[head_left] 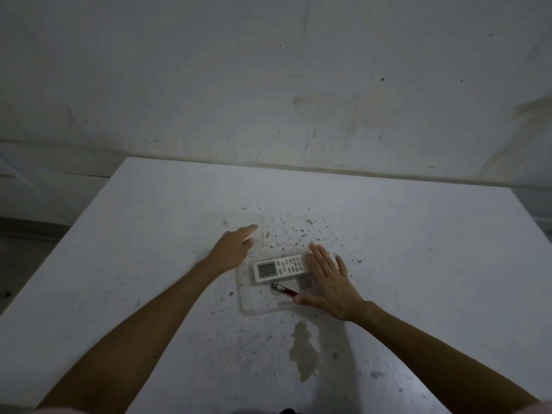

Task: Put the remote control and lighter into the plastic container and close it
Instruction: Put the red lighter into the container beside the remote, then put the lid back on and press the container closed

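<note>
A white remote control with a grey screen lies inside a shallow clear plastic container at the table's middle. A dark red lighter with a metal top lies in the same container, just in front of the remote. My right hand rests flat, fingers spread, against the container's right side and the remote's right end. A clear lid lies flat on the table to the upper left. My left hand lies over the lid's near right part with the forefinger stretched out; it grips nothing that I can see.
The white table is speckled with dark spots and has a brownish stain near the front. A scuffed white wall stands right behind the table's far edge. The table's left edge drops off to a dark floor.
</note>
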